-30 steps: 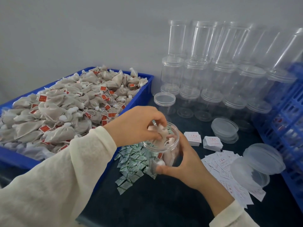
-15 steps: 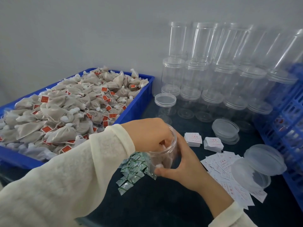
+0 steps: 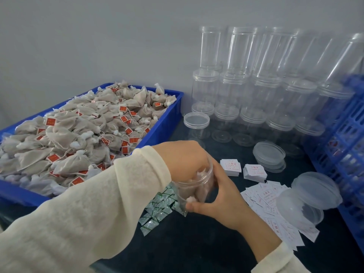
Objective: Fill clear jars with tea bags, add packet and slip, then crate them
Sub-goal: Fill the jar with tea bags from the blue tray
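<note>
Jar (image 3: 194, 189): standing upright on the desk (image 3: 197, 243), mouth facing up under the left hand.
Left hand (image 3: 183, 156): curling into the mouth, pressing tea bags (image 3: 199, 175) down.
Right hand (image 3: 220, 196): gripping the jar's right wall.
Packets (image 3: 157, 209): lying just left, nearer the left hand.

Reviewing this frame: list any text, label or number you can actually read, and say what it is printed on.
Nothing here can be read letter for letter.
White paper slips: red print in a red frame, too blurred to read.
Loose slips: red print, too blurred.
Red tags on the tea bags: pale marks, too small.
Green packets: printed pattern, no legible words.
Jar in the hands: no label visible.
</note>
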`<state>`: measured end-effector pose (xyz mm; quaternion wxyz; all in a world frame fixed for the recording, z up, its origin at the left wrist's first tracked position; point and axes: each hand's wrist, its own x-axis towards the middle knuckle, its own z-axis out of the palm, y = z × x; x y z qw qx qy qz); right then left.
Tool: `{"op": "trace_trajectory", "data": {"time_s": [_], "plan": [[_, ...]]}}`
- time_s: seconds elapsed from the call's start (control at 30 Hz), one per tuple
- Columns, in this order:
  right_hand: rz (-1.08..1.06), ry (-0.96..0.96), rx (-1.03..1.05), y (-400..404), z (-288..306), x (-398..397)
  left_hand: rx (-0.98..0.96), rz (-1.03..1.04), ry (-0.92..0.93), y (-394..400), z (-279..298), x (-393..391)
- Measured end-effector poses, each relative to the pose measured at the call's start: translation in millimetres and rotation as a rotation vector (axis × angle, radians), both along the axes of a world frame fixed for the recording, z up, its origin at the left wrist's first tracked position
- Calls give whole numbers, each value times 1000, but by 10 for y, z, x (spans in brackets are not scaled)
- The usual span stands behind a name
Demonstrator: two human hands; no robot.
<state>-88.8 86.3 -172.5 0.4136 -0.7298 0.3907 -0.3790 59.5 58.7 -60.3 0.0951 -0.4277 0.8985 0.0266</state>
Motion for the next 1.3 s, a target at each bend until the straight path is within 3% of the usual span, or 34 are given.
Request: {"op": "trace_trajectory", "data": {"time_s": [0.17,0.27,0.33,0.43,0.53,0.73,0.9,1.07,1.3], "plan": [[-37,23,-24,12,-36,-49,-20,55,301,-5,264,318],[-50,35,4,14,-52,-68,-242,295,551,-164,310,736],[-54,41,11,3,-63,-73,-351,495,613,-289,270,1048],[-66,28,36,1,-76,-59,-382,721,524,-391,72,1416],[-59,26,56,-3,-105,-35,-378,818,391,-436,-183,1591],[-56,49,70,-20,-134,10,-358,849,170,-555,-564,1672],[-57,55,72,-21,-148,1,-495,886,-68,-631,-636,1764],[-54,54,77,-34,-157,34,-471,1069,-136,-594,-648,1855],[19,5,99,-47,-166,194,-522,1132,-106,-624,-634,1937]]}}
